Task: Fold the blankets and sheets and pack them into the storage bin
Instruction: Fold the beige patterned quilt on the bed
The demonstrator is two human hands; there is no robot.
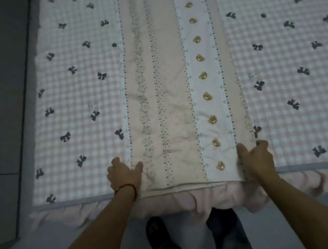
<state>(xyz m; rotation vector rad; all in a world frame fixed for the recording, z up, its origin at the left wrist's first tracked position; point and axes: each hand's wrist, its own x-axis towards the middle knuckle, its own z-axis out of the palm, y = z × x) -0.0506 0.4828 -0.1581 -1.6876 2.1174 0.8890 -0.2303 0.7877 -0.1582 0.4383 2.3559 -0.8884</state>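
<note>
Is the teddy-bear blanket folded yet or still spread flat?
Folded: the teddy-bear blanket lies as a narrow strip, its near corners gripped by left hand and right hand.

Pink bear-striped blanket [176, 100] on bow-print gingham sheet [79, 95].

Bed [297, 166]: pink-white checked cover with dark bows, grey edge band, pink frill hanging off the near edge. Blanket [176, 100] lies directly on the bed's middle, folded into a long strip, pale pink with a column of bears, near end at the bed's edge.
</note>
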